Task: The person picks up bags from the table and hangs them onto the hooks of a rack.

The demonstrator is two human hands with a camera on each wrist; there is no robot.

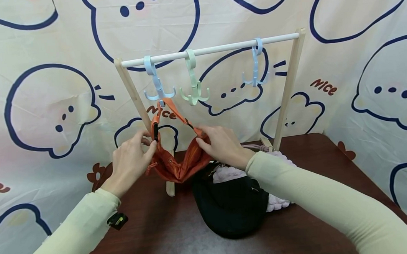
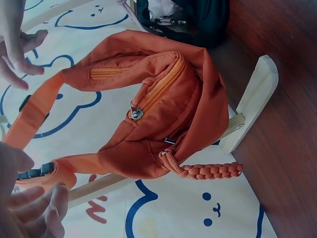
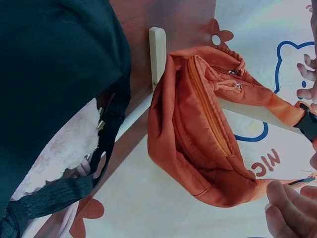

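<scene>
An orange waist bag (image 1: 182, 162) with zips and a braided pull (image 2: 210, 170) hangs by its strap from the left blue hook (image 1: 159, 91). My left hand (image 1: 130, 159) is beside the strap's black buckle (image 1: 156, 131), thumb and fingers loosely bent around it without a visible pinch. The right hand (image 1: 223, 145) is at the bag's other side; in the left wrist view its relaxed fingers (image 2: 20, 59) stand apart from the strap. The right wrist view shows the bag hanging freely between both hands.
A white rail (image 1: 220, 48) on wooden posts bears a green hook (image 1: 194, 87) and another blue hook (image 1: 254, 68). On the brown table (image 1: 181, 228), a black bag (image 1: 232, 206) lies over a fluffy pale bag (image 1: 278, 201), below my right forearm.
</scene>
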